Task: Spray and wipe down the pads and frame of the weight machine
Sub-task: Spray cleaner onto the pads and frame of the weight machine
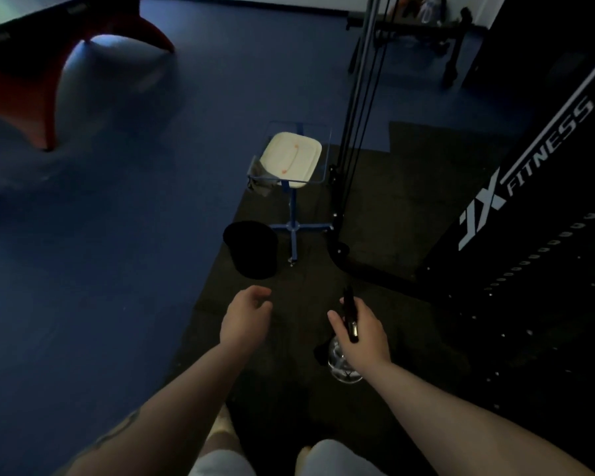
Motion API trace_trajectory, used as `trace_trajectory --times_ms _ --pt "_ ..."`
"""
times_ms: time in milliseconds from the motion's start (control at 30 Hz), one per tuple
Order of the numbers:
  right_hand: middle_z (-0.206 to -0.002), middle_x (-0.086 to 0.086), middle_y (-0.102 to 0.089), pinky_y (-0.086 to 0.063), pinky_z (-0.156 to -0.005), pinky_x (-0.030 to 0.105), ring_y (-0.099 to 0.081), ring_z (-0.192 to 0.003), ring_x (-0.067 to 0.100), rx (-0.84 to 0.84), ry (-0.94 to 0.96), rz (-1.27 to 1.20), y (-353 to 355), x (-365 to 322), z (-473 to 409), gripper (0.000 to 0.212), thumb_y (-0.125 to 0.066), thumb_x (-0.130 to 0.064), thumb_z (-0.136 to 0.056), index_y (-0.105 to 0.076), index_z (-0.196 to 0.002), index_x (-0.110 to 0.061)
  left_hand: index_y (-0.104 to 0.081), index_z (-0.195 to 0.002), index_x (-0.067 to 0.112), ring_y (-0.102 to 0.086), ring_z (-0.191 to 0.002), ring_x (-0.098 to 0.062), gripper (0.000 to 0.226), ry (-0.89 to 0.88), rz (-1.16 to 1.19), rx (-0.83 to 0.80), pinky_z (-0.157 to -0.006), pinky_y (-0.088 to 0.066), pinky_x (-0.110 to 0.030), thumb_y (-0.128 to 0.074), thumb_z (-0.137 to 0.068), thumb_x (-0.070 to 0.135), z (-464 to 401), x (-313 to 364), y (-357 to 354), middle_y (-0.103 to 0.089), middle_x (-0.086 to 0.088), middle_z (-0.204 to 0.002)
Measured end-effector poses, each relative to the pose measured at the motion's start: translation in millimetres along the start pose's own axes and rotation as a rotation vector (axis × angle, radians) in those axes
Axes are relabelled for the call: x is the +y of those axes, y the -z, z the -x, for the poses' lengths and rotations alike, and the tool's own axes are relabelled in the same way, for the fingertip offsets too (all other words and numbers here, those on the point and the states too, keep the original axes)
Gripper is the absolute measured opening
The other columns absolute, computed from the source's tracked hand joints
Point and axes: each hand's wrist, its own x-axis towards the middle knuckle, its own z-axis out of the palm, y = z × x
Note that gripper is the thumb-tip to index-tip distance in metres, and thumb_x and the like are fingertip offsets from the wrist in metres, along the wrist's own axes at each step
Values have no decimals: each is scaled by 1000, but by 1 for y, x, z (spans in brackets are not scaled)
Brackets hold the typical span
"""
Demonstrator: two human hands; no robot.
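Note:
My right hand [363, 333] grips a clear spray bottle [340, 367] by its black trigger head, with the nozzle pointing away from me and the body hanging below the hand. My left hand [246, 317] is held out beside it with loosely curled fingers and nothing in it. The black weight machine [529, 207], marked "JX FITNESS", stands to the right with its cables [364, 97] running up. A grey cloth [260, 182] hangs off the edge of a small blue stand [292, 214] ahead.
A white tray [291, 158] lies on the stand. A black bucket [253, 250] sits on the floor beside the stand's base. A grey exercise ball [117, 80] and a red frame [24, 97] are at the far left. Dark mats cover the floor under the machine.

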Motion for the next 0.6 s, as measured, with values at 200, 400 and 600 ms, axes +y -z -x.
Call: trace_trajectory --times_ms 200,400,600 --pt "-125 -11 -56 -42 -99 27 -50 -117 5 76 -34 -30 -34 -47 -50 42 -55 -47 -92 -51 -129 -27 -53 -128 25 -54 -93 -1 36 -40 15 -60 -65 -39 -16 -53 -93 18 -76 4 31 -55 2 -128" --pt "-109 -19 -51 -38 -91 21 -52 -114 6 159 -105 -78 -81 -108 -102 37 -57 -44 -93 -53 -124 -26 -53 -127 26 -58 -102 -7 35 -90 -81 -125 -72 -46 -19 -53 -93 19 -173 2 90 -55 2 -130" --pt "-124 -6 -57 -39 -94 24 -53 -118 11 273 -186 -122 -121 -165 -158 42 -57 -45 -92 -52 -128 -23 -54 -127 26 -54 -117 -16 34 -124 -137 -202 -94 -48 -32 -52 -93 18 -267 5 142 -56 0 -131"
